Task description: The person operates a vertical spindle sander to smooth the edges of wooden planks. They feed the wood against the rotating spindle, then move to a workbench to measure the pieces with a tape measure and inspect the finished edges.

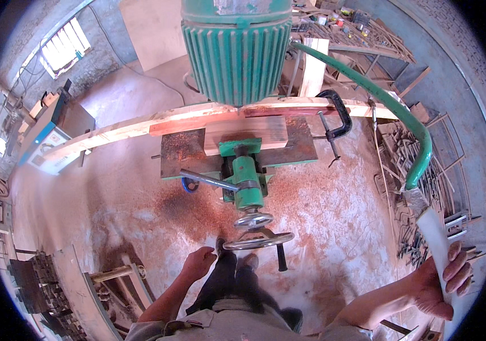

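My right hand (439, 284) is wrapped round a pale, flat lever handle (437, 238), which is joined to the end of a bent green lever (419, 131). That lever runs back to a green woodworking machine with a ribbed motor (236, 59). My left hand (200, 262) hangs low with its fingers curled and nothing visible in them, left of a large metal handwheel (258, 241). Under the motor a wooden block (274, 133) lies on the machine table (183, 153), with a green vise jaw (240, 146) at its near side. The motor hides the tool above it.
A long wooden beam (123, 129) crosses behind the block, and a black C-clamp (342, 122) grips its right part. Wood chips (189, 213) litter the floor. Metal rods and clamps (413, 170) are piled at right. A cabinet (55, 139) stands left; a wooden frame (112, 274) sits lower left.
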